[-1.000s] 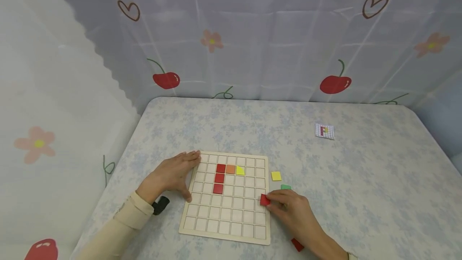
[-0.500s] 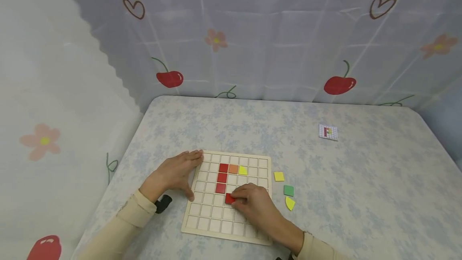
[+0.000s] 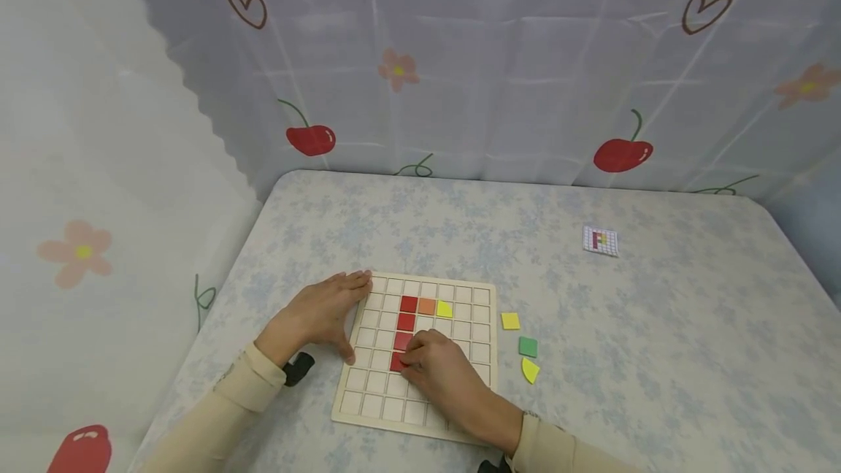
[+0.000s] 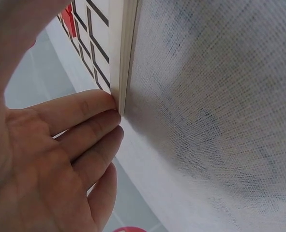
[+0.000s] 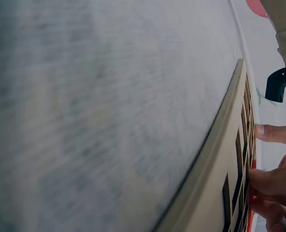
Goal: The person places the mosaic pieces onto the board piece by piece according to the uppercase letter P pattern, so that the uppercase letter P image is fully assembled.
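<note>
My left hand (image 3: 318,316) rests with straight fingers and thumb along the left edge of a pale wooden grid board (image 3: 394,409). In the left wrist view those fingertips (image 4: 114,101) touch the board's edge. My right hand (image 3: 447,378) pinches a red square tile (image 3: 397,361) at a cell below a column of red tiles (image 3: 406,322); whether it lies fully in the cell is hidden by the fingers. To the right of the top red tile are an orange square tile (image 3: 426,306) and a yellow tile with one rounded corner (image 3: 444,309).
Right of the board lie a yellow square tile (image 3: 510,321), a green square tile (image 3: 528,347) and a yellow quarter-round tile (image 3: 529,371). A small pattern card (image 3: 601,240) lies farther back on the flowered tablecloth (image 3: 690,327). A printed curtain (image 3: 479,79) hangs behind.
My right hand has carried the red tile left from the board's right edge to beneath the red column. A loose red tile near the right forearm is out of sight. The left hand stays put.
</note>
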The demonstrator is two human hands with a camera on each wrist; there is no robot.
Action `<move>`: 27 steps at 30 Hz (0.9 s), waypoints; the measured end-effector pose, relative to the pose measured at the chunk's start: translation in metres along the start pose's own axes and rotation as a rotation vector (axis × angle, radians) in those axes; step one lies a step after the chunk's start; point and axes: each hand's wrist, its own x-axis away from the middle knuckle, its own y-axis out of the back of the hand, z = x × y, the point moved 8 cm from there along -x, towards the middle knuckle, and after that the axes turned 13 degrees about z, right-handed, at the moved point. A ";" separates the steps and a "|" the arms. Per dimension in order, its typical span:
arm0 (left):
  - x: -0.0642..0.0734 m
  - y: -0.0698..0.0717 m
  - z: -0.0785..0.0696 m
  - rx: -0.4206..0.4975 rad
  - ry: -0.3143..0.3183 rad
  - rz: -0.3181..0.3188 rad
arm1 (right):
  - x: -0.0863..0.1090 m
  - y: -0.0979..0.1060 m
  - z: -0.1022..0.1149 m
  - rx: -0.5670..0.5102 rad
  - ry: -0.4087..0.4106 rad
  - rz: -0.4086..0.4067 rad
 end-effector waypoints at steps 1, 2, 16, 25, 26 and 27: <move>0.000 0.001 0.000 0.000 -0.002 0.000 | 0.000 0.000 0.001 0.013 0.007 -0.002; 0.000 0.001 -0.001 0.001 -0.005 -0.001 | 0.000 0.000 0.002 0.022 0.015 -0.003; -0.002 0.003 -0.003 0.009 -0.010 0.010 | 0.044 0.021 -0.022 -0.183 -0.038 -0.074; -0.003 0.000 0.000 0.017 -0.007 0.010 | 0.127 0.040 -0.074 -0.240 -0.326 -0.087; -0.002 0.000 0.001 0.015 -0.005 0.009 | 0.135 0.040 -0.078 -0.252 -0.361 -0.078; -0.002 0.000 0.002 0.012 -0.001 0.008 | 0.142 0.041 -0.082 -0.260 -0.391 -0.071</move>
